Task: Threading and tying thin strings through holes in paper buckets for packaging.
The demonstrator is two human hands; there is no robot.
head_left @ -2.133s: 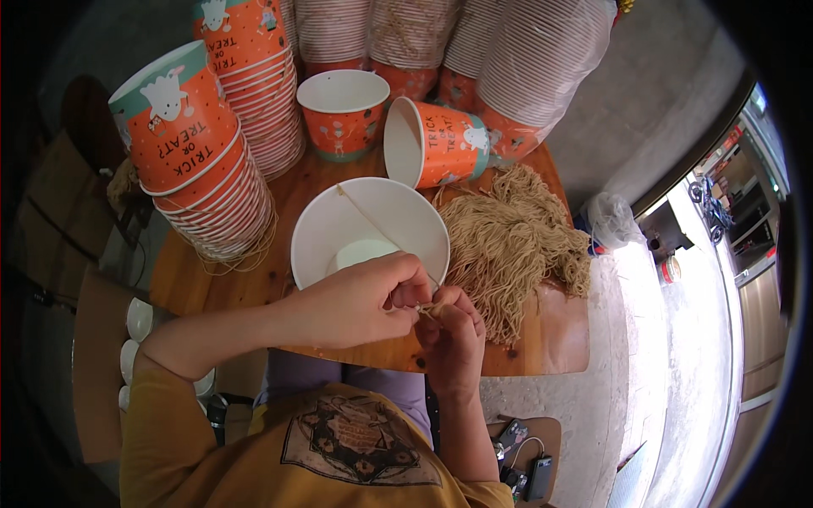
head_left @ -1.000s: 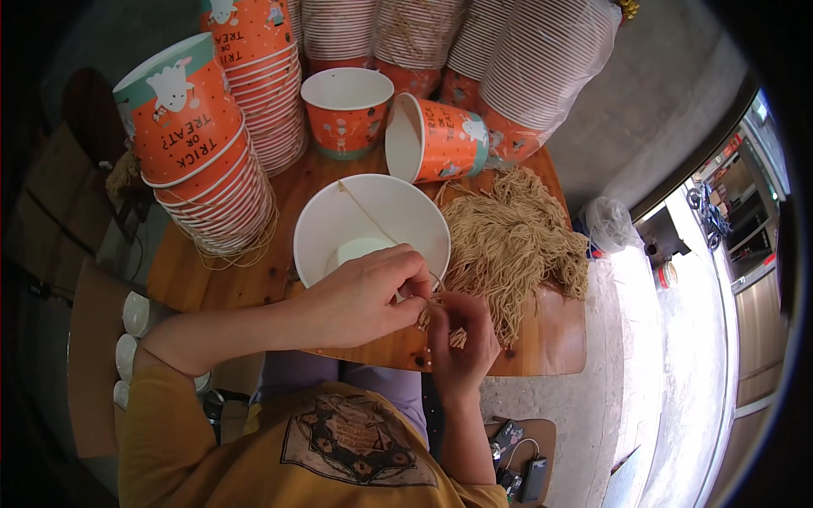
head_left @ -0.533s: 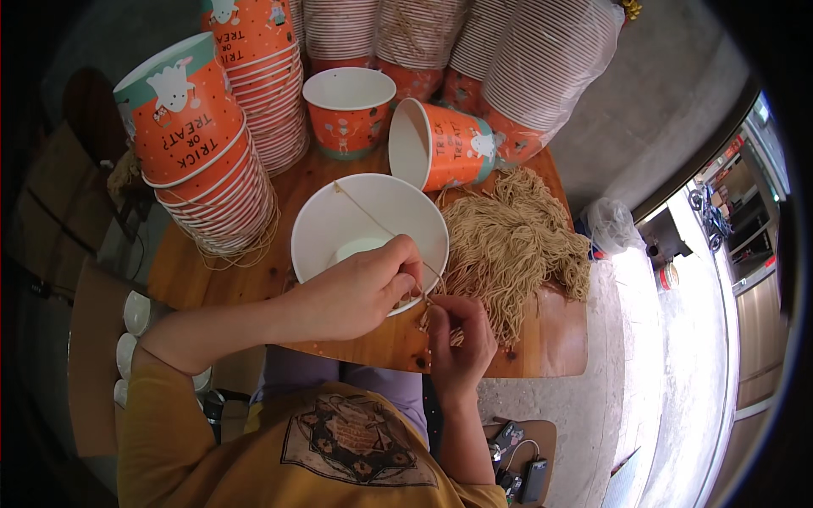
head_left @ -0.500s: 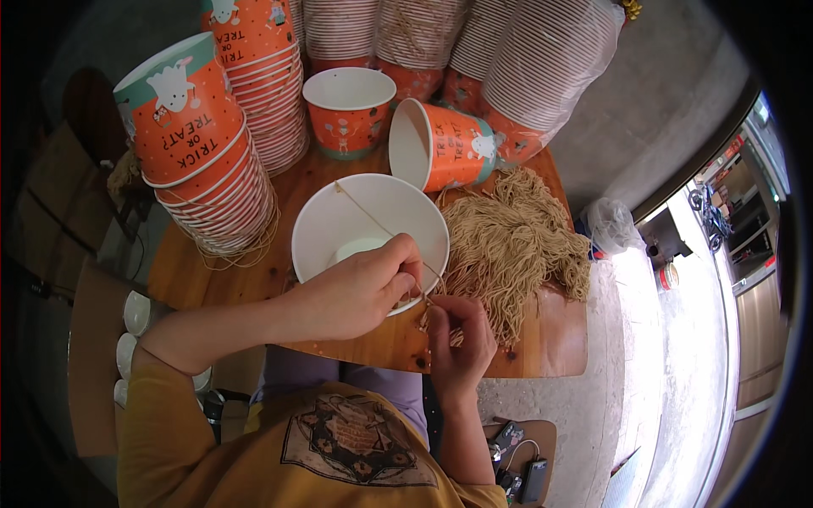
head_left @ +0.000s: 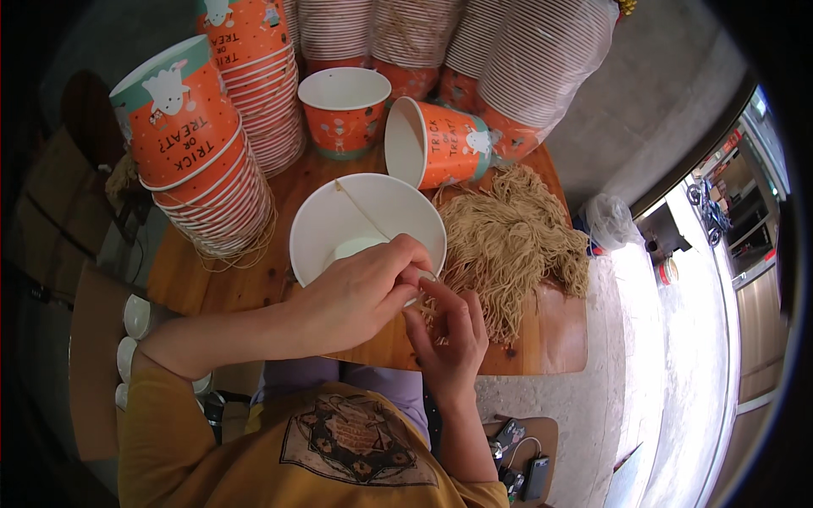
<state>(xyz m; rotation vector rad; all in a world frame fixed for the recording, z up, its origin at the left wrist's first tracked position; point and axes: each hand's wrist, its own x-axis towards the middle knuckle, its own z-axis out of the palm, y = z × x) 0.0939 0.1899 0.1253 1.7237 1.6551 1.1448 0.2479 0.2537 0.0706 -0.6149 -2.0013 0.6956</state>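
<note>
A white-lined paper bucket stands on the wooden table with its mouth toward me. A thin tan cord runs from its far rim across the opening to my hands. My left hand reaches over the bucket, its fingers closed on the cord by the near right rim. Against that same rim, my right hand pinches the cord's end; the fingertips of both hands meet. The exact grip is partly hidden behind the fingers. Just right of the bucket lies a thick bundle of loose tan cords.
An orange bucket lies on its side behind the bundle, and another stands upright. Nested buckets rise at the left, some with cord loops. Plastic-wrapped stacks line the back. The wooden table ends close to my lap.
My right hand has moved slightly up and left, bringing its fingertips against my left hand's at the bucket rim. The cord stretch between the two hands is shorter.
</note>
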